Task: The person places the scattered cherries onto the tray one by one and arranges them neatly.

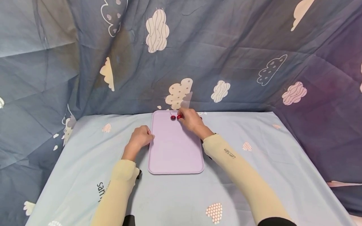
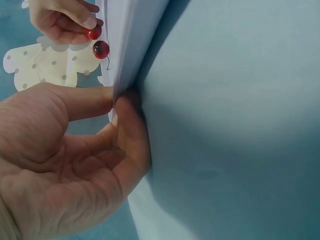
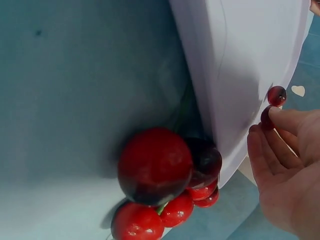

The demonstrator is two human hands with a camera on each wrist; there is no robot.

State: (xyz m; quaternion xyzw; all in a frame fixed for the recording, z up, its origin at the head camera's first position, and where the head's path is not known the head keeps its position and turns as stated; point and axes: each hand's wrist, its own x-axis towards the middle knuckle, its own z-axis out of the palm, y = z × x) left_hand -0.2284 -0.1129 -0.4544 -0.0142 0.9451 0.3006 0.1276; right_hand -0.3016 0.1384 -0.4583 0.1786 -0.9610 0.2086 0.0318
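A shallow pale-purple tray (image 1: 175,150) lies on the cloth-covered table. My left hand (image 1: 139,136) grips its left rim, thumb on top and fingers beneath the edge, as the left wrist view shows. At the tray's far end, my right hand (image 1: 192,121) pinches a dark red cherry (image 3: 266,117) between thumb and fingertips. Just left of that one, a second cherry (image 1: 173,117) with a thin stem rests on the tray. Several more red cherries (image 3: 155,166) sit in a cluster outside the tray's right edge, mostly hidden behind the right hand in the head view.
A light blue cloth (image 1: 240,194) with heart prints covers the table around the tray. Dark patterned fabric (image 1: 135,78) with cloud shapes hangs close behind the tray's far edge and along both sides.
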